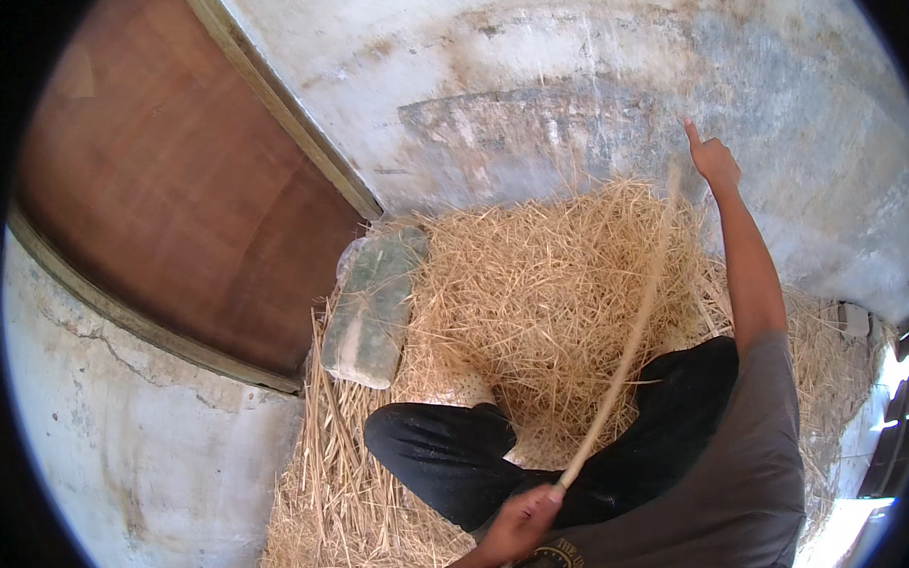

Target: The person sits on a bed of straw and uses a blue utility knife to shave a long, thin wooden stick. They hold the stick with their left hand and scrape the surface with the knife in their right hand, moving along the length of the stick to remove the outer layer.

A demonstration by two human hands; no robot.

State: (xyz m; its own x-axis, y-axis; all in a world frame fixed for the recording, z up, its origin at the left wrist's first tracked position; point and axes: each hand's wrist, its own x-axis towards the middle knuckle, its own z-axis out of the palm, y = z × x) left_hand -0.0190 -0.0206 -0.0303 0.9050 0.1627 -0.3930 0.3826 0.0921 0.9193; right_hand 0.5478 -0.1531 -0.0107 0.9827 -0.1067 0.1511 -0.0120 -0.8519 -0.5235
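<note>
My left hand point(524, 523) is closed round the lower part of a long, thin, pale stick point(613, 399). The stick slants up and away to the right over a heap of dry straw point(552, 281), and its far end is blurred. My right hand point(714, 161) reaches far forward, close to the wall and just right of the stick's far end. One digit there is stretched out; the other fingers are partly hidden, and no held thing shows. My bent legs in dark trousers point(435, 445) lie either side of the straw's near part.
A filled, greenish, plastic-covered bag point(373, 305) lies left of the heap, with loose stalks on it. Beyond stands a stained whitewashed wall point(568, 100). A brown panel point(191, 183) in a wooden frame is at far left. Longer stalks point(330, 459) lie beside my left leg.
</note>
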